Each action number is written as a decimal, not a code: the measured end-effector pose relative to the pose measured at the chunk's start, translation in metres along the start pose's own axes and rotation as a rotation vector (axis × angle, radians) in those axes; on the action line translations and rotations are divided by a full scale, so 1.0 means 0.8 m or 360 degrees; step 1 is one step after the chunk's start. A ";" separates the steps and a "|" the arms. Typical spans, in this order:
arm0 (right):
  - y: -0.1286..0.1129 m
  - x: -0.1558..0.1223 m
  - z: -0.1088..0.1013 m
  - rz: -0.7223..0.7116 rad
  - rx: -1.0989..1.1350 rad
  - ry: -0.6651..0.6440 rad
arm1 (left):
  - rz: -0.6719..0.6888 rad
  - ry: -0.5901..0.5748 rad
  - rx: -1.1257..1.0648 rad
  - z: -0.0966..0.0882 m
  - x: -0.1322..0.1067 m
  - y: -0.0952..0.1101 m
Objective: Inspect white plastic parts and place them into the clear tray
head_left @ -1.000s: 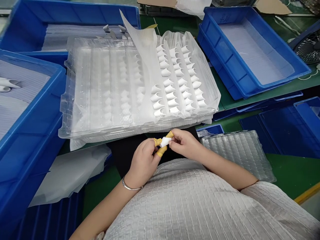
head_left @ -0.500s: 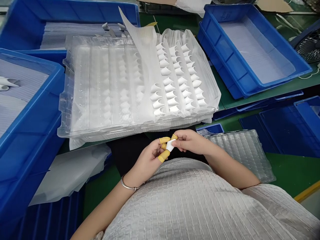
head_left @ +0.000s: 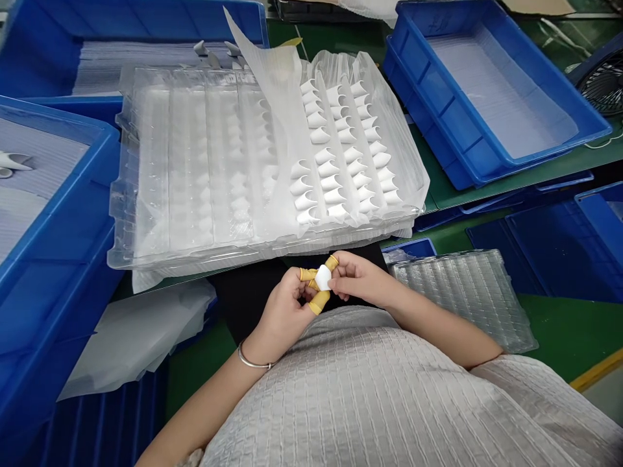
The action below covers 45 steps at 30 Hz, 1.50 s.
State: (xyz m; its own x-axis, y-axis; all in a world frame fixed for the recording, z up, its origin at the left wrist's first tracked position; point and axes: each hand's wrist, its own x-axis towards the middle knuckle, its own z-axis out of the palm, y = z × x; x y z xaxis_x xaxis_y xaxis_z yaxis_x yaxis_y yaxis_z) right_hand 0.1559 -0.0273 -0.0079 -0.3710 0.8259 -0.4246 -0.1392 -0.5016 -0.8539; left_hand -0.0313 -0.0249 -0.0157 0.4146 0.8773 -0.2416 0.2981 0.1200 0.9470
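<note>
A small white curved plastic part (head_left: 323,277) is held between my two hands, in front of my body. My left hand (head_left: 293,299), with yellow finger cots on several fingers, pinches it from the left. From the other side my right hand (head_left: 356,277) grips it, a yellow cot on its index finger. Beyond the hands lies a clear plastic tray (head_left: 195,256) lined with thin white sheet. Rows of similar white parts (head_left: 333,181) rest in its right half; a translucent sheet (head_left: 280,97) is folded back beside them and covers the left half.
Blue bins (head_left: 58,214) stand at the left, with another blue bin (head_left: 540,146) at the back right. Ribbed clear trays (head_left: 467,295) lie low at the right. White sheets (head_left: 141,331) hang below the table at the left. A fan (head_left: 603,84) stands far right.
Both hands have shifted slightly left with the white part. The part has turned, showing a broader face. My head view has moved a little; the tray looks the same.
</note>
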 end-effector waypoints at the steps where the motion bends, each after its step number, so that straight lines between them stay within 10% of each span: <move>1: 0.001 0.001 0.001 -0.0003 0.0005 0.0006 | 0.0021 0.0009 0.0061 0.000 0.000 0.001; 23: 0.002 0.007 0.009 -0.0048 -0.0078 0.0054 | 0.0275 0.0099 0.0706 -0.006 0.004 0.007; 45: 0.004 0.004 0.008 -0.0077 -0.0060 0.0032 | 0.0099 0.0040 0.0230 -0.005 0.000 0.007</move>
State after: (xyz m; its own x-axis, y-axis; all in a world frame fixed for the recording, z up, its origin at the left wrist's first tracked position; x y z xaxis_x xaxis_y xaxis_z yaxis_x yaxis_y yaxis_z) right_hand 0.1482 -0.0281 -0.0102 -0.3462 0.8541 -0.3882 -0.1215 -0.4511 -0.8842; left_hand -0.0331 -0.0226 -0.0098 0.4151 0.8924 -0.1767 0.3941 -0.0013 0.9191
